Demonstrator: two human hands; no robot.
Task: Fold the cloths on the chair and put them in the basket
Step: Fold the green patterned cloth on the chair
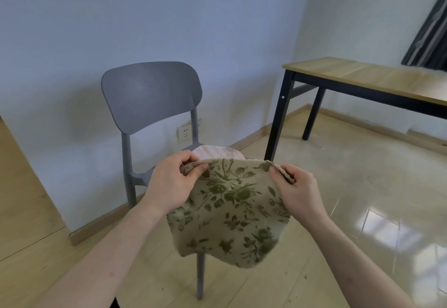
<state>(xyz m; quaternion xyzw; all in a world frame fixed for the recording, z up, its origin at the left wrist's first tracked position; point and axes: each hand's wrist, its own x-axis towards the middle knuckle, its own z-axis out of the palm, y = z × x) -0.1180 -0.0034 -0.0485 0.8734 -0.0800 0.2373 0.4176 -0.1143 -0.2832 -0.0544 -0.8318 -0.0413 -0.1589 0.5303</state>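
A: So, room to move, left to right?
B: Wall at left and behind, grey chair (151, 94) backed close to it. Open tiled floor (350, 199) to the right, then a wooden table (367, 78) on dark legs further right – well apart from the chair. Curtain (433, 39) at the far right edge.

A: Grip?
B: Left hand (169, 184) pinches the floral cloth (232, 213) at its top left corner, thumb in front, fingers curled behind the edge. Right hand (297, 189) pinches the top right corner the same way. Top edge runs nearly straight between the two hands – the rest hangs free below, in front of the chair seat and not touching it.

A: Counts?
B: Two cloths visible. One floral, held. One pink striped cloth (217, 153) lying on the chair seat, just behind the held one's top edge. One chair, one table. One wall socket (185, 133) behind the chair.
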